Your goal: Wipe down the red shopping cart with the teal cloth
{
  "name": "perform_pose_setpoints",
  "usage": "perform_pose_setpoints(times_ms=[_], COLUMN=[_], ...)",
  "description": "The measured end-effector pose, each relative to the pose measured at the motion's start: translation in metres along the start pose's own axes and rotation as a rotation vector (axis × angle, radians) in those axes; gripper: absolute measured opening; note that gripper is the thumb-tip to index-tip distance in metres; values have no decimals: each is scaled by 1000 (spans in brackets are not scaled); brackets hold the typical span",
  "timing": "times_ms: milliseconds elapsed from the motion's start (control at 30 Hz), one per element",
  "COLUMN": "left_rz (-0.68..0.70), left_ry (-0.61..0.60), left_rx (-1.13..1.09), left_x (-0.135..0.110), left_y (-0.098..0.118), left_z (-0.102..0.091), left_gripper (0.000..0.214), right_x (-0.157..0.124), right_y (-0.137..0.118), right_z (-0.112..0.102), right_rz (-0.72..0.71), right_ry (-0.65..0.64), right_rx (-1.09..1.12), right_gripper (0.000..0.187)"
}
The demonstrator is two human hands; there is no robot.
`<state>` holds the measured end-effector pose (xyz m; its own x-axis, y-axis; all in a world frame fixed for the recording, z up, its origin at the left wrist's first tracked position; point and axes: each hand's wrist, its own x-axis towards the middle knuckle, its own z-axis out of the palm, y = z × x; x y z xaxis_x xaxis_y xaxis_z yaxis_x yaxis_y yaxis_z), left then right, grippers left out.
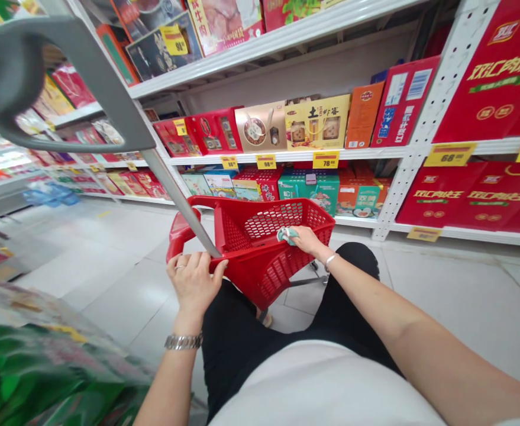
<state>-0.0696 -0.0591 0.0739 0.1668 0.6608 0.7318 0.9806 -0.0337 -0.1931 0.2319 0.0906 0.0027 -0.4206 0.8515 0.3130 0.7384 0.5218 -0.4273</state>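
A red plastic shopping basket lies tilted on my knees in the head view. My left hand, with a ring and a wristwatch, is closed on the basket's near rim, right by its grey pull handle, which runs up to a wide grip at the top left. My right hand, with a bracelet on its wrist, is closed on a small teal cloth pressed against the basket's mesh rim.
White shop shelves hold red, gold and green gift boxes with yellow price tags straight ahead and to the right. More shelves run away on the left. Green packaged goods lie at the lower left. The floor is pale tile.
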Motion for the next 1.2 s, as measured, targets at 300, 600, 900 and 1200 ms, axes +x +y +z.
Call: perform_pose_setpoints(times_ms=[300,600,900,1200], left_rz=[-25,16,24,17], left_ry=[2,28,39,82], left_rx=[-57,20,-88,-24], left_x=[-9,-26,-45,-37], left_y=[-2,11,5,6], left_z=[-7,-33,-56,-42], left_gripper=[33,32,31,26], right_x=[-11,-45,-75,-47], right_y=[-14,-17,-80,-147], right_z=[3,2,-1,23], right_rz=[68,66,-61,-411], right_ry=[10,54,-10,-3], right_rx=[-67,-99,20,118], right_gripper=[24,20,16,52])
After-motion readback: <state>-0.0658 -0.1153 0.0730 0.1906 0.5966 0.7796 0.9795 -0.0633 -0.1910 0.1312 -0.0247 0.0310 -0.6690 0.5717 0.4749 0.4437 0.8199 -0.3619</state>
